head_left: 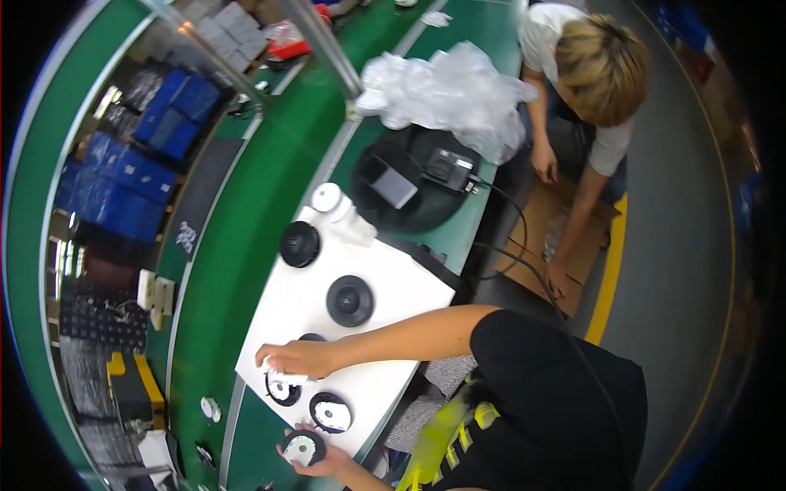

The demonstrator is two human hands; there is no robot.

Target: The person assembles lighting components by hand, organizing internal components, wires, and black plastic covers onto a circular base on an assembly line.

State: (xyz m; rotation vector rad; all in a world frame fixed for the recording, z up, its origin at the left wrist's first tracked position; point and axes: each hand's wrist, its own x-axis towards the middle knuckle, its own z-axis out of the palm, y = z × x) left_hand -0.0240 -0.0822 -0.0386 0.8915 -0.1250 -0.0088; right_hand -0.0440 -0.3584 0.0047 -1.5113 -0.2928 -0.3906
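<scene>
My left hand (pixel 326 463) holds a round black part with a white insert (pixel 303 448) at the front edge of the white work board (pixel 401 288). Reaching across the board, my right hand (pixel 299 358) has its fingers closed on a white piece (pixel 288 379) whose kind I cannot make out. Directly beneath it is another black ring with a white insert (pixel 283 393). A similar black-and-white part (pixel 330 412) lies between my two hands. Farther along the board are a black disc (pixel 350 300) and a black round part (pixel 300 244). My right hand partly hides one more dark round part (pixel 312 337).
A white bottle-like container (pixel 336 209) stands at the board's far end. Beyond it, a round black plate (pixel 417 178) carries two devices, near crumpled clear plastic (pixel 450 94). A cable (pixel 524 266) hangs on the right. Another person (pixel 585 90) bends over a cardboard box (pixel 547 233).
</scene>
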